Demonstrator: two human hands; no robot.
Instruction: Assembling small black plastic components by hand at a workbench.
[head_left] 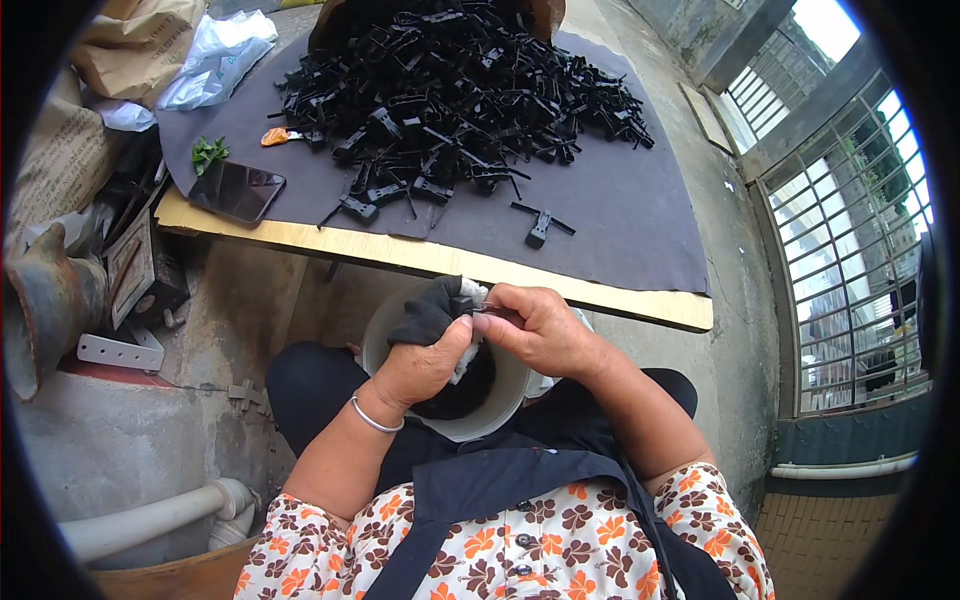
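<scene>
Both hands pinching one black clip over the bucket; huge pile beyond the bucket untouched, so early days probably.

A wooden board bears a dark mat (heaped with black clips) and a phone.
</scene>
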